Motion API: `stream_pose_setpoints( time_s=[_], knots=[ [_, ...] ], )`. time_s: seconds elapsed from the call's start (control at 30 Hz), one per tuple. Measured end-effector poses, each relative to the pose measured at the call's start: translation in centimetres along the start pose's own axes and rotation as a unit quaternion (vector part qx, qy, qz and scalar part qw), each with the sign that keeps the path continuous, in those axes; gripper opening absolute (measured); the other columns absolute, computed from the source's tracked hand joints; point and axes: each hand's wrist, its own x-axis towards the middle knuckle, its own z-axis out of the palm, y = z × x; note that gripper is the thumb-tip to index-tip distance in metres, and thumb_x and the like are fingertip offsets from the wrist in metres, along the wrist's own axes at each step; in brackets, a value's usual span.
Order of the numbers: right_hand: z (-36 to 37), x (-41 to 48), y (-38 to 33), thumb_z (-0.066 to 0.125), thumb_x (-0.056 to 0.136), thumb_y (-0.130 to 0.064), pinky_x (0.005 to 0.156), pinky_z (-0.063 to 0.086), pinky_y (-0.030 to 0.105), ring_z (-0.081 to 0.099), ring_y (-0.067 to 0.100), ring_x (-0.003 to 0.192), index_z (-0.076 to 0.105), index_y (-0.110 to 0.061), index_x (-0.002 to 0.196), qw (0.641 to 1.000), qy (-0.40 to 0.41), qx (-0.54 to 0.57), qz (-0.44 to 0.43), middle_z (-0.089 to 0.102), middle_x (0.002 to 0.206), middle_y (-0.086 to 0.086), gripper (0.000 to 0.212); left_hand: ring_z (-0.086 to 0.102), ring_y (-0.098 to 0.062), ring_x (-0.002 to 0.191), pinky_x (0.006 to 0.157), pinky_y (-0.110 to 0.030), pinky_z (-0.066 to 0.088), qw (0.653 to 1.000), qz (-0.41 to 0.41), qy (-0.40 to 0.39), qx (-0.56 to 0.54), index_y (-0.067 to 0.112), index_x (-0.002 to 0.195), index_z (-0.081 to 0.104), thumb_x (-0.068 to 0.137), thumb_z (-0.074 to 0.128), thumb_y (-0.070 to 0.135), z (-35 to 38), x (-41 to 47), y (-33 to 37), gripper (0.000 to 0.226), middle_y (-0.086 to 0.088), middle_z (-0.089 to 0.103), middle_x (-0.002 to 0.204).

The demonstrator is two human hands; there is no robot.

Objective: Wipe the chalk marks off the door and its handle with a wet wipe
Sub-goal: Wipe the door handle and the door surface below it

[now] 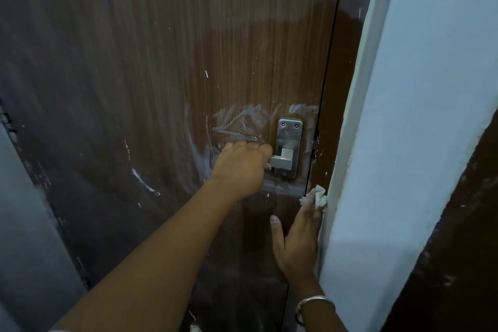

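A brown wood-grain door fills the view. White chalk marks are scribbled left of and above the steel handle plate, with smears below it. My left hand is closed around the lever of the handle. My right hand lies lower right, against the door's edge near the frame, fingers pressing a crumpled white wet wipe there. A metal bangle sits on my right wrist.
A pale blue-white wall edge stands right of the door, with the dark brown frame strip between them. Small white flecks dot the door. A grey wall is at the left. A white scrap lies at the bottom.
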Motion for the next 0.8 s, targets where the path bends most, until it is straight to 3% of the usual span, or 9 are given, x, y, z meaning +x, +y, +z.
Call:
stream_pose_setpoints(
  time_s=[0.2,0.3,0.43,0.5,0.67,0.8],
  knots=[
    [-0.3,1.5,-0.1,0.039,0.091,-0.052,0.116,-0.003,0.027,-0.01,0.013,0.144,-0.01,-0.019,0.148,1.0,-0.013,-0.012,-0.019,-0.014,0.156,-0.007,0.082,0.049,-0.023,0.098,0.079,-0.035,0.03,1.0,0.002,0.01,-0.011,0.019,0.101,0.047,0.081,0.053,0.012,0.1,-0.2,-0.1,0.022,-0.004,0.058,0.103],
    [-0.2,0.2,0.0,0.042,0.09,-0.049,0.115,0.009,0.035,-0.004,0.016,0.144,-0.005,-0.014,0.149,1.0,-0.019,-0.014,-0.005,-0.002,0.158,0.005,0.082,0.049,-0.023,0.098,0.081,-0.036,0.031,1.0,-0.003,0.007,-0.014,0.019,0.101,0.047,0.082,0.053,0.012,0.2,-0.3,-0.1,0.021,-0.004,0.058,0.104],
    [-0.3,-0.5,-0.5,0.042,0.089,-0.051,0.111,0.016,0.024,0.005,0.009,0.144,-0.001,-0.017,0.15,1.0,0.0,0.018,0.016,0.008,0.158,0.005,0.081,0.049,-0.023,0.097,0.08,-0.035,0.03,1.0,-0.002,0.006,-0.01,0.02,0.1,0.047,0.082,0.053,0.012,0.2,-0.2,0.0,0.02,-0.003,0.058,0.104],
    [-0.6,-0.4,-0.8,0.045,0.089,-0.05,0.108,0.027,0.032,0.015,0.018,0.142,0.004,-0.019,0.149,1.0,-0.005,0.018,0.015,0.013,0.156,0.006,0.079,0.049,-0.022,0.097,0.078,-0.034,0.028,1.0,-0.001,0.006,-0.007,0.02,0.099,0.047,0.082,0.053,0.013,0.2,-0.1,-0.1,0.02,-0.004,0.058,0.104],
    [-1.2,-0.8,-1.1,0.059,0.09,-0.026,0.093,0.045,0.043,0.044,0.034,0.127,0.033,-0.006,0.141,0.998,-0.022,-0.014,-0.058,0.04,0.143,0.017,0.061,0.049,-0.023,0.099,0.079,-0.035,0.029,1.0,-0.004,-0.011,-0.008,0.02,0.1,0.046,0.083,0.053,0.013,0.1,-0.1,-0.1,0.019,-0.004,0.058,0.107],
    [-1.8,-0.2,-0.8,0.052,0.089,-0.019,0.083,0.053,0.039,0.066,0.033,0.097,0.064,0.004,0.108,0.99,0.052,-0.038,-0.124,0.068,0.104,0.02,0.033,0.049,-0.025,0.101,0.076,-0.036,0.027,1.0,-0.012,-0.027,0.0,0.019,0.101,0.046,0.085,0.05,0.015,-0.1,0.4,-0.2,0.016,-0.006,0.058,0.109]
  ],
)
